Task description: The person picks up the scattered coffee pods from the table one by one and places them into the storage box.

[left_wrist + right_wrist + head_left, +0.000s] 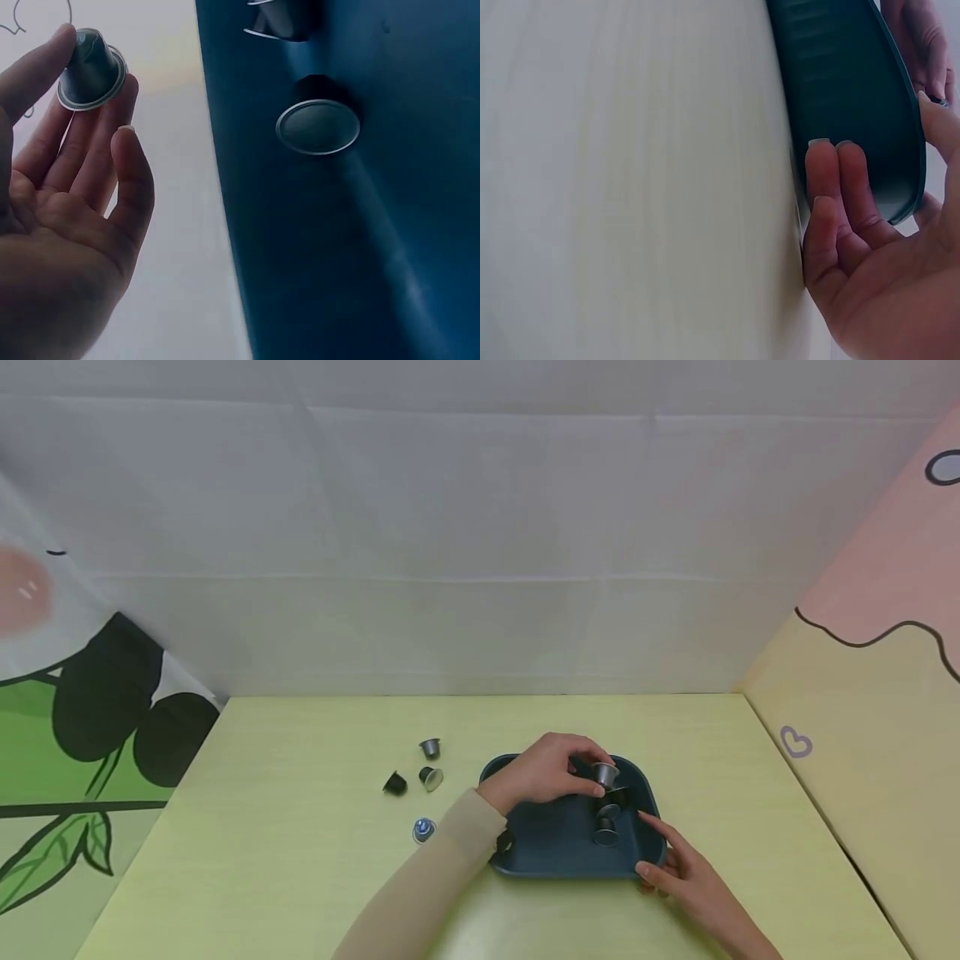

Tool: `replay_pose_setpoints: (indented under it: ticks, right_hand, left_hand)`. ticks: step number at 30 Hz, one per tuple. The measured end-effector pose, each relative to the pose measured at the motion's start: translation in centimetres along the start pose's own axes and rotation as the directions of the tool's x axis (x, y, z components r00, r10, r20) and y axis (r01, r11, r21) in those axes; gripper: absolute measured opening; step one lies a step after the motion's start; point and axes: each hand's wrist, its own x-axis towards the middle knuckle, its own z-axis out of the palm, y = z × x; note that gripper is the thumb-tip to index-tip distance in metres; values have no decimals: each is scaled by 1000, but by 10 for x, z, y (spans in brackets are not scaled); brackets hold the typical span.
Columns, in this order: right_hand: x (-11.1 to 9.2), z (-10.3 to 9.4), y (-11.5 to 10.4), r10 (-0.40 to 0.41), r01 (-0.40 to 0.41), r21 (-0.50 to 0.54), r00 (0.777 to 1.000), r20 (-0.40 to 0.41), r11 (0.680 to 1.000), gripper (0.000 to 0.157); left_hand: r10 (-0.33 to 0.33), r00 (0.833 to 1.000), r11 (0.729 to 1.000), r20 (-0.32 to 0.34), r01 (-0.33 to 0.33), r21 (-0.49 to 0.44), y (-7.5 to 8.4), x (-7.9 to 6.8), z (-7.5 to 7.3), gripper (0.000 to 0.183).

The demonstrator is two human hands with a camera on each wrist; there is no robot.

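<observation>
My left hand (pixel 551 768) reaches over the dark blue tray (pixel 555 868) and pinches a silver coffee capsule (pixel 605 775) between thumb and fingertips. The left wrist view shows that capsule (pixel 91 71) with its wide rim downward. Below it, several dark and silver capsules (pixel 606 834) lie along the tray's right side, partly overlapping. At the tray's front right corner, my right hand (pixel 690 881) grips the edge. In the right wrist view its thumb is at the rim and curled fingers (pixel 823 169) lie against the tray's outer wall.
Left of the tray, loose capsules lie on the pale yellow table (pixel 262 860): a silver one (pixel 431 748), a black one (pixel 395 784), one on its side (pixel 431 778) and a blue one (pixel 423 829). A dark capsule (pixel 504 841) in the tray is partly behind the left sleeve.
</observation>
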Motion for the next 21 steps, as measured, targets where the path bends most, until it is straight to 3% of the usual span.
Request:
replay_pose_setpoints:
  ticks: [6,13,21]
  right_hand:
    - [0,0,-1,15,-15,-18,1000,-11,1000,67]
    - [-1,1,-1,28,-28,-26,999,-20,999,67]
    - [0,1,-2,38,-39,-16,999,-23,999,67]
  left_hand:
    - [-53,999,999,-6,53,3,-8,7,9,33]
    - [-146,989,986,-17,147,82,-13,10,18,34]
    - [-172,985,974,-8,171,151,-20,14,22,33]
